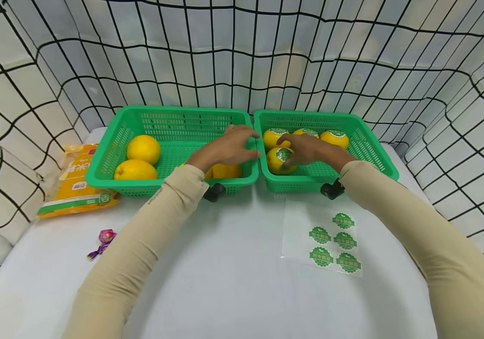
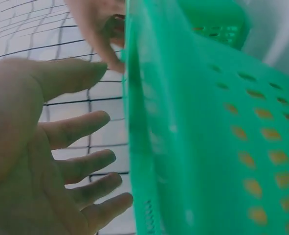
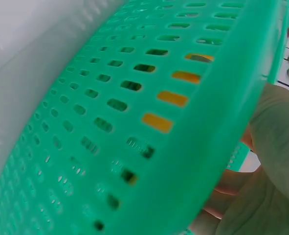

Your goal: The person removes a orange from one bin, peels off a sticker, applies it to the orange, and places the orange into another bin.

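Note:
My left hand [image 1: 235,146] hovers above the right end of the left green basket [image 1: 174,110], fingers spread and nothing in them. In the left wrist view its palm and fingers stand apart from the basket rim. Below it, lemons [image 1: 226,171] are partly hidden. My right hand [image 1: 307,149] reaches into the right green basket [image 1: 331,183], thumb and fingers curved round the front lemon [image 1: 273,162], which bears a green sticker [image 1: 284,154]. In the right wrist view the basket wall hides most of that contact. Behind it sit several more stickered lemons [image 1: 334,138].
Two lemons [image 1: 143,149] lie in the left basket's left end. A yellow bag [image 1: 76,181] leans beside it, with a purple-wrapped candy [image 1: 106,238] nearer me. A clear sheet with several green stickers [image 1: 321,256] lies on the white table [image 1: 225,282]. Black netting [image 1: 233,52] surrounds the table.

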`<state>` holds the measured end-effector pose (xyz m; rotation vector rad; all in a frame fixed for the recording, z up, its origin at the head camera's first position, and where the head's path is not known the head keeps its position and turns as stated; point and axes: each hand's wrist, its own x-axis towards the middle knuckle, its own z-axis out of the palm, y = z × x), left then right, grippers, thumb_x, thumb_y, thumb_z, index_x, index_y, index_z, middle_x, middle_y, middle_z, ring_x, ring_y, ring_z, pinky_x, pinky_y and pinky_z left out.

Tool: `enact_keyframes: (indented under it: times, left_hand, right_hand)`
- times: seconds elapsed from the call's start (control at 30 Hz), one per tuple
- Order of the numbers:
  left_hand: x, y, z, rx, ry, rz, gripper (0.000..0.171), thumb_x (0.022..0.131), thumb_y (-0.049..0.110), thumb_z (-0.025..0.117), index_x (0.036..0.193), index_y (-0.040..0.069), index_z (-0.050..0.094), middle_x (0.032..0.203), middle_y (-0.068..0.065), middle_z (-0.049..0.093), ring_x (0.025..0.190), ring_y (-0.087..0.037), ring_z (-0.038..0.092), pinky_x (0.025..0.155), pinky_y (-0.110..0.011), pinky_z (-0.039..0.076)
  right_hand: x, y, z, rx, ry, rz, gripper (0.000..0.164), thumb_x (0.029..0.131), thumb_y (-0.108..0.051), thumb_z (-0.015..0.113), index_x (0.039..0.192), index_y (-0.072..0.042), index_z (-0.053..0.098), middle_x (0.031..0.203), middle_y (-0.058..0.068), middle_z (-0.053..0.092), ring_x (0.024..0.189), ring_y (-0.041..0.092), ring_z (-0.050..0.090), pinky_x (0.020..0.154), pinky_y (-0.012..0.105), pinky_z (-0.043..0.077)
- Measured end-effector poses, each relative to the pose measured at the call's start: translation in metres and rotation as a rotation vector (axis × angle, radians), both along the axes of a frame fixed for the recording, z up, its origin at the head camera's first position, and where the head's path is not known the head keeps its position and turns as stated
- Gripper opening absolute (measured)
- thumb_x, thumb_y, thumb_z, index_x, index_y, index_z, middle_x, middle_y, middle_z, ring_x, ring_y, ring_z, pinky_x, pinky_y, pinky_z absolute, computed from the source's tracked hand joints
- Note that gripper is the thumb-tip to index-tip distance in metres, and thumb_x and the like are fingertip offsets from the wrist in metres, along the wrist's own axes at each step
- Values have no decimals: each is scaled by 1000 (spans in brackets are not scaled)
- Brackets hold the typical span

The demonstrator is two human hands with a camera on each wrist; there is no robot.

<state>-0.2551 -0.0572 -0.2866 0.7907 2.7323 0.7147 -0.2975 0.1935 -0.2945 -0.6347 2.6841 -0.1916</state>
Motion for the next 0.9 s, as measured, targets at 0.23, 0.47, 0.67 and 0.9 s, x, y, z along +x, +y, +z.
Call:
enact_keyframes:
  times: [0.23, 0.47, 0.67, 0.9]
  left_hand:
    - [27, -29, -6, 48, 27, 88, 62, 107, 40, 62, 161, 15, 45, 175, -14, 21, 163, -42, 9, 128, -63, 21]
    - [36, -39, -5, 73, 55, 103, 60, 107, 40, 63, 160, 16, 47, 174, -14, 22, 162, -40, 12, 127, -62, 24]
    - [46, -47, -8, 51, 91, 106, 61, 107, 40, 61, 161, 15, 45, 174, -13, 23, 160, -38, 17, 125, -61, 28]
    - [69, -65, -16, 58, 209, 157, 66, 105, 43, 64, 161, 16, 44, 173, -13, 25, 157, -41, 21, 122, -65, 30]
  right_hand:
    - [-2, 7, -8, -9, 32, 50, 71, 98, -30, 79, 158, -14, 44, 150, 20, 56, 132, 39, 56, 107, 55, 50]
    - [-8, 10, -7, -27, 7, 84, 72, 100, -32, 75, 160, -10, 43, 138, 23, 64, 117, 37, 66, 102, 56, 53]
    - [-9, 12, -7, -65, -16, 112, 70, 102, -28, 72, 163, -11, 41, 149, 25, 57, 127, 41, 61, 104, 57, 52]
    - [4, 20, 0, -131, -6, 61, 82, 100, -39, 75, 167, -20, 33, 160, 23, 46, 141, 43, 50, 112, 62, 46]
